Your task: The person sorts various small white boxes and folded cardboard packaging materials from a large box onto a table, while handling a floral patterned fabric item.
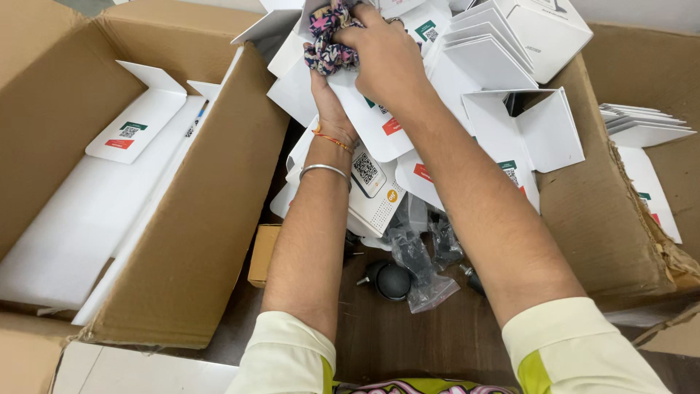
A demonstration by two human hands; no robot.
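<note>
Both hands meet at the far edge of the dark wooden worktop (408,335), above a heap of white folded cards (503,73). The right hand (386,55) lies on top, its fingers curled tightly around a patterned cloth (328,40) in pink, black and white, pressing it down. The left hand (329,102) comes up from beneath, palm against one white card (368,120) and just under the cloth; its fingers are hidden behind the cloth and the card, so I cannot tell how they are set. The left wrist carries a red thread (334,140) and a silver bangle (326,170).

The white cards, some with a green and a red label, spill across the far middle of the worktop between two brown cardboard boxes. The large box (197,219) at the left edge holds flat white sheets and one folded card (138,120). The box (605,211) at the right edge has a torn rim, with more cards stacked past it.

Nearer the person, between the forearms, lie a black caster wheel (390,279) and a crumpled clear plastic bag (423,270). A small brown carton (264,255) sits just beside the left forearm.
</note>
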